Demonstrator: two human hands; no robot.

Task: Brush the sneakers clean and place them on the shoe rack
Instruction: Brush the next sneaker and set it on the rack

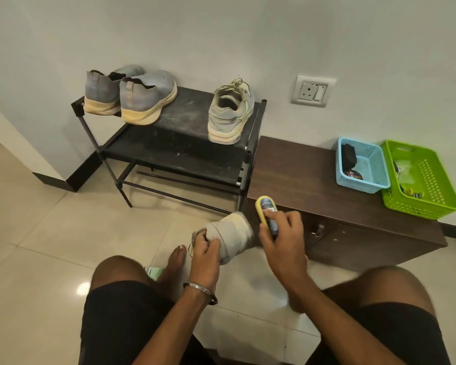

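Observation:
My left hand (205, 247) grips a grey sneaker (233, 234) held above the floor, its pale sole facing up and to the right. My right hand (281, 234) holds a yellow shoe brush (266, 209) just right of the sneaker's toe end. On the black shoe rack (184, 133) stand a pair of grey slip-on sneakers (132, 93) at the left and one matching laced grey sneaker (231, 111) at the right, heels toward me.
A low brown cabinet (313, 180) stands right of the rack, carrying a blue basket (361, 164) and a green basket (421, 177). A wall socket (312, 90) sits above it. My knees and bare feet rest on the tiled floor (50, 233).

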